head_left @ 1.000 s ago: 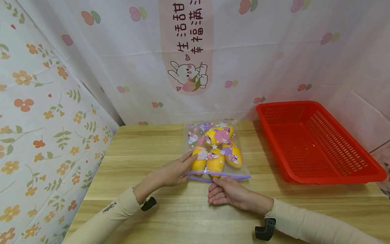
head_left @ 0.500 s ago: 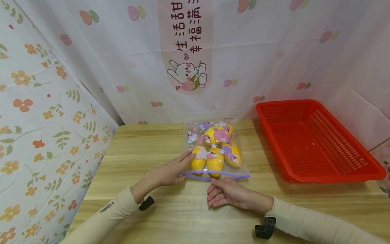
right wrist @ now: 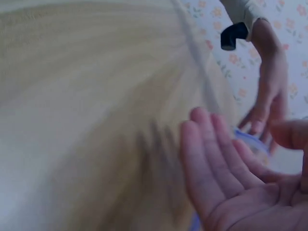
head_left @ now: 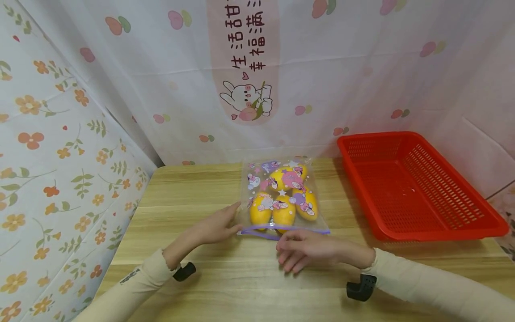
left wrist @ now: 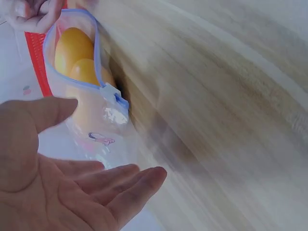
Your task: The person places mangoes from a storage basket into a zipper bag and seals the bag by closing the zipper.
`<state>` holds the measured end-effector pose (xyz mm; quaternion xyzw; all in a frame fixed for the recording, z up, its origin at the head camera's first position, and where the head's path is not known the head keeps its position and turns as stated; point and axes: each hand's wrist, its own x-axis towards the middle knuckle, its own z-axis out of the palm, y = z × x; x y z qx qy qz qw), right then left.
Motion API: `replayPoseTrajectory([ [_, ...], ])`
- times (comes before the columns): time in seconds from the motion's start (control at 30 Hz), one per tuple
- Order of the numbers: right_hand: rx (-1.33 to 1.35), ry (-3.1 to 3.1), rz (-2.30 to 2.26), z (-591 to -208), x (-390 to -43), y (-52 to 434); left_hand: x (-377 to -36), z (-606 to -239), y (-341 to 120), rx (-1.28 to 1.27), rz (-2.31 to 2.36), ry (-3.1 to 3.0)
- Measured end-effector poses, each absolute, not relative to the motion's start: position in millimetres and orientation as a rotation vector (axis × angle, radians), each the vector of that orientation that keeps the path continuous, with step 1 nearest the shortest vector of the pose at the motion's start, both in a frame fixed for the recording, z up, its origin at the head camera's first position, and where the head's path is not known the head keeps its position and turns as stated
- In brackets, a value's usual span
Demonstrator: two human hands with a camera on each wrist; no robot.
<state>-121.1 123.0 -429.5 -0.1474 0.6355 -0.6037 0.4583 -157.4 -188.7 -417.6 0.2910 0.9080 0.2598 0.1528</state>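
Mangoes, yellow and smooth, already lie inside the clear zip-top plastic bag printed with pink cartoon figures (head_left: 281,197), which we see from the head camera lying flat mid-table on the pale wooden table (head_left: 201,277). Our left hand (head_left: 219,226) rests with straight fingers at the bag's left edge; our right hand (head_left: 303,250), relaxed and holding nothing, hovers just before the purple zip strip (head_left: 281,231). An empty-looking red plastic mesh basket (head_left: 418,188) stands well apart at the right.

From the left wrist, the bag's mouth gapes, the small slider tab (left wrist: 115,98) sitting at one end, so we judge the filling done and the sealing left.

From the right wrist, blur; the open right palm shows, nothing grasped.
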Motion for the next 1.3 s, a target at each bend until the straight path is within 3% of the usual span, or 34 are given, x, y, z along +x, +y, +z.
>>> replayPoseTrajectory([
  [0.7,-0.935,2.155,-0.843,-350,-165,159,-154,-425,-189,0.261,1.306,2.191],
  [0.97,-1.133,2.429,-0.638,-348,-167,149,-153,-423,-191,0.153,1.4,2.134],
  [1.3,-1.523,2.739,-0.419,-374,-167,118,-147,-420,-189,0.174,1.442,2.01],
])
